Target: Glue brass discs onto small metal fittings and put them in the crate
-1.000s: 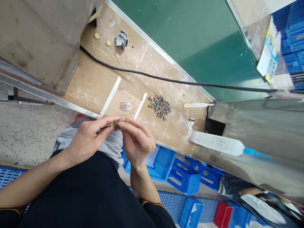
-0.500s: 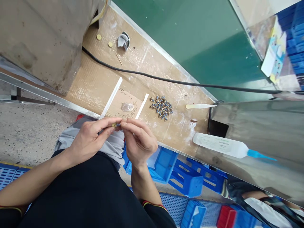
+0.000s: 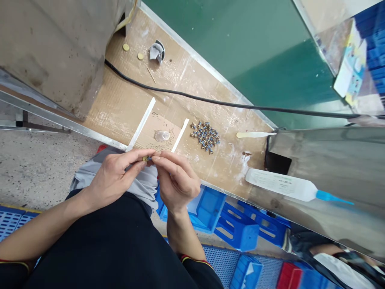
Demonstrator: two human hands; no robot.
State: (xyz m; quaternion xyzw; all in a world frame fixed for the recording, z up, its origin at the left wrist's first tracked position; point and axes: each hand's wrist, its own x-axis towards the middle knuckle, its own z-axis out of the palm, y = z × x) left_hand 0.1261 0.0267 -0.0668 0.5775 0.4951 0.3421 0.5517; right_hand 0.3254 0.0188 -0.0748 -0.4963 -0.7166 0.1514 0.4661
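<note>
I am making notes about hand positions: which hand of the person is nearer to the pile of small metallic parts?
Right. The right hand is below and to the left of the pile in the picture; the left hand lies farther left.

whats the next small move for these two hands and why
Probably steady the small yellow piece with the left hand while the right hand gently adjusts the bluish bit beside it: both hands pinch close together there, though they partly hide the contact.
</note>
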